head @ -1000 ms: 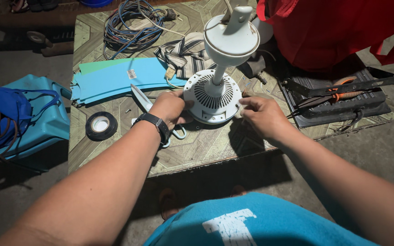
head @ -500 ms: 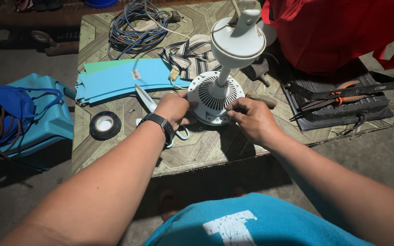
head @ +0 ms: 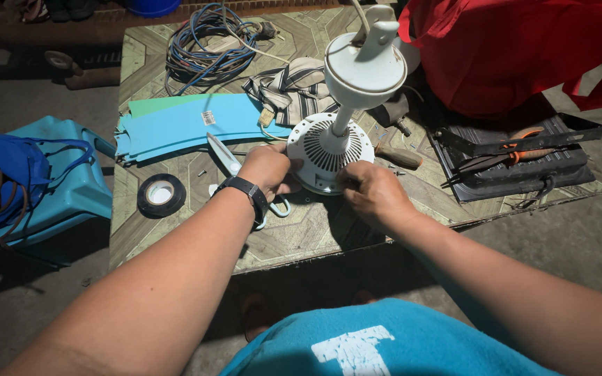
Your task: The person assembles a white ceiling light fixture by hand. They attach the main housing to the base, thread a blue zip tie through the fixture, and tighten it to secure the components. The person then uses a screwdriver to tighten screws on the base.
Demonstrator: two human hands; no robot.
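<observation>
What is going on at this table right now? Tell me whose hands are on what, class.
A person in a blue shirt leans over a patterned table and grips a white vented fan housing with both hands. The left hand, with a dark watch at the wrist, holds its left edge; the right hand holds its near right edge. Scissors lie beside the left hand, a roll of black tape further left, and pliers rest in a dark tray on the right.

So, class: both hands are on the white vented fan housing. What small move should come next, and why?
Probably keep the left hand bracing the fan housing while the right hand works along its near rim: both already grip that edge, and its tall stem looks top-heavy.
</observation>
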